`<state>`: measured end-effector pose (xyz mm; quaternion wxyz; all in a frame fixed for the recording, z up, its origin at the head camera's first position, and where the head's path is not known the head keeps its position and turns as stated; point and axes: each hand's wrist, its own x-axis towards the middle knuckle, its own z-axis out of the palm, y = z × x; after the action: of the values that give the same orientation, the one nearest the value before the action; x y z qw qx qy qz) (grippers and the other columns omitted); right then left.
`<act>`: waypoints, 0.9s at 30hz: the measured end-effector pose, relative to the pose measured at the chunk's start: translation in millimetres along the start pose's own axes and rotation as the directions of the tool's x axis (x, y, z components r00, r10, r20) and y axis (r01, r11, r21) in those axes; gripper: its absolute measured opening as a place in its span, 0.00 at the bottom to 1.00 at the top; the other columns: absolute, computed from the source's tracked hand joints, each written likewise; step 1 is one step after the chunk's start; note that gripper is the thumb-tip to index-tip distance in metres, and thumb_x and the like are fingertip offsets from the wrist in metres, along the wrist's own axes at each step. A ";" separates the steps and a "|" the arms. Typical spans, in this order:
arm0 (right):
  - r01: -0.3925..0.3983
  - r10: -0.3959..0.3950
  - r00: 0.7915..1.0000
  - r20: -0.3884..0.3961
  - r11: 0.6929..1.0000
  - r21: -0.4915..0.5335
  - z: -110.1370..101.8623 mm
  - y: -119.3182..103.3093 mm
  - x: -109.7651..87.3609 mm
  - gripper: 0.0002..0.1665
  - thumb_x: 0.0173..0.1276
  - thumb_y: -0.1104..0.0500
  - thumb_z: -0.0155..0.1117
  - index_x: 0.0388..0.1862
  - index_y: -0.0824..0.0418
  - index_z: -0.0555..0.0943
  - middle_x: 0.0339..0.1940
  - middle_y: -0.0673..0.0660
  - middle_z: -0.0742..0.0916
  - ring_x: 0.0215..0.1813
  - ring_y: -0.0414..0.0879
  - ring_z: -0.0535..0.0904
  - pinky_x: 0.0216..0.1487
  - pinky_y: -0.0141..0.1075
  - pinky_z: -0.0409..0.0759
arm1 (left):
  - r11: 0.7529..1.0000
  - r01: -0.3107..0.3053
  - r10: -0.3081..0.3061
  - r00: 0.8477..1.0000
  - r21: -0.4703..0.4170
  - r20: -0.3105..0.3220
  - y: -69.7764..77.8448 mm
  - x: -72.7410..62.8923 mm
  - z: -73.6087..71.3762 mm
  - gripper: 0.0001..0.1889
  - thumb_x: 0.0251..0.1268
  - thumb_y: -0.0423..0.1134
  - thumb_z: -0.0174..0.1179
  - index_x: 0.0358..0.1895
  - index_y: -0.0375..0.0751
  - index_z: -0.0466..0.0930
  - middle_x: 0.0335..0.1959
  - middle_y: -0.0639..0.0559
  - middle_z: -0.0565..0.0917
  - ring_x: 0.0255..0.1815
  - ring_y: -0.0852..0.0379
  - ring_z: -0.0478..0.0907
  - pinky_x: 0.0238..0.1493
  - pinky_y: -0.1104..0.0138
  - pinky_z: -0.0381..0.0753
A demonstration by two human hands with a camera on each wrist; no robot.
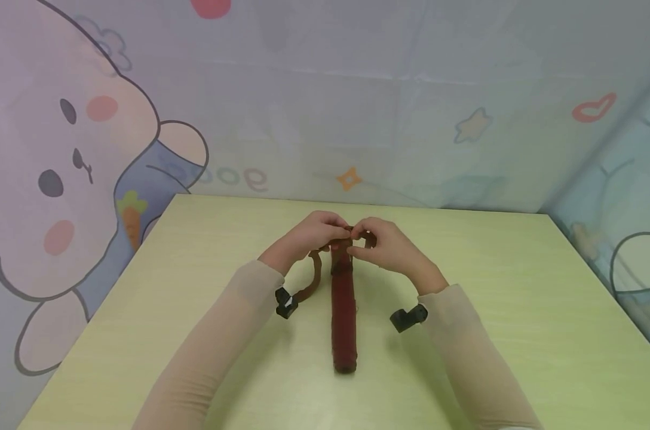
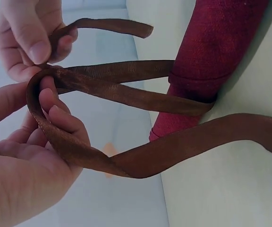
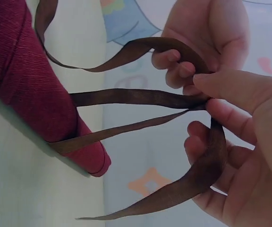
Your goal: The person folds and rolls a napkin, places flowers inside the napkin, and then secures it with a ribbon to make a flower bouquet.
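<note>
A dark red cloth roll (image 1: 344,325) lies lengthwise on the table. Around its far part passes a brown ribbon (image 2: 140,97), whose two strands rise from the cloth and meet between my hands. My left hand (image 1: 316,232) pinches the ribbon where the strands cross; one length curves over its fingers and trails down to the table. My right hand (image 1: 384,242) pinches the ribbon at the same crossing, thumb against forefinger, and a short tail (image 3: 174,194) hangs past its curled fingers. In the right wrist view both hands' fingertips are right at the crossing.
The pale yellow table (image 1: 491,298) reaches back to a wall hanging (image 1: 314,107) printed with a cartoon animal, stars and hearts. A small black camera (image 1: 286,303) is worn on the left wrist, another black camera (image 1: 408,318) on the right.
</note>
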<state>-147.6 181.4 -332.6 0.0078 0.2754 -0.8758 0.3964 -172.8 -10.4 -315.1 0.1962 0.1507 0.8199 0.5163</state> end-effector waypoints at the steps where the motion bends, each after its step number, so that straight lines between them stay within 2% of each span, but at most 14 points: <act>1: -0.002 0.002 1.000 -0.011 1.000 -0.024 1.8 -1.1 -0.5 0.11 0.62 0.59 0.69 0.40 0.62 0.80 0.39 0.55 0.81 0.31 0.46 0.73 0.35 0.37 0.75 | 1.000 0.002 -0.002 1.000 -0.005 -0.005 -0.4 0.1 0.1 0.09 0.70 0.37 0.55 0.46 0.37 0.80 0.25 0.48 0.75 0.25 0.56 0.67 0.27 0.70 0.67; 8: -0.055 0.040 0.994 -0.099 0.986 -0.160 13.0 -1.9 -0.3 0.17 0.58 0.53 0.74 0.42 0.60 0.82 0.38 0.53 0.82 0.35 0.47 0.73 0.38 0.37 0.72 | 0.999 0.004 -0.005 1.000 -0.041 -0.021 -1.6 -1.0 0.3 0.10 0.72 0.38 0.53 0.46 0.36 0.80 0.26 0.48 0.75 0.23 0.58 0.65 0.28 0.68 0.66; 14: -0.083 0.047 0.988 -0.150 0.967 -0.239 18.1 -1.8 0.8 0.19 0.57 0.50 0.74 0.42 0.60 0.84 0.36 0.53 0.81 0.34 0.46 0.72 0.36 0.37 0.71 | 0.998 0.018 -0.020 0.999 -0.065 -0.038 -1.8 -1.7 0.8 0.09 0.70 0.37 0.54 0.45 0.36 0.80 0.27 0.52 0.76 0.22 0.58 0.65 0.25 0.69 0.65; 20: -0.043 -0.020 0.980 -0.196 0.950 -0.309 22.4 -3.2 -1.2 0.14 0.60 0.54 0.71 0.40 0.61 0.84 0.38 0.55 0.80 0.36 0.46 0.73 0.36 0.38 0.72 | 0.994 0.029 -0.032 0.999 -0.110 -0.027 -1.9 -2.6 1.4 0.08 0.69 0.36 0.55 0.43 0.35 0.79 0.25 0.53 0.78 0.23 0.58 0.67 0.26 0.69 0.66; 27: 0.021 -0.104 0.965 -0.241 0.946 -0.324 26.2 -3.3 -1.4 0.10 0.61 0.58 0.71 0.38 0.62 0.85 0.42 0.57 0.81 0.39 0.49 0.73 0.38 0.40 0.72 | 0.992 0.021 -0.024 0.999 -0.121 -0.024 -2.7 -4.3 -0.1 0.08 0.70 0.37 0.55 0.44 0.36 0.79 0.26 0.53 0.78 0.23 0.57 0.67 0.26 0.69 0.66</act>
<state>-139.5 162.1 -348.6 0.1773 0.2449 -0.9107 0.2814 -169.3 -13.5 -316.8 0.2002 0.1225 0.7912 0.5647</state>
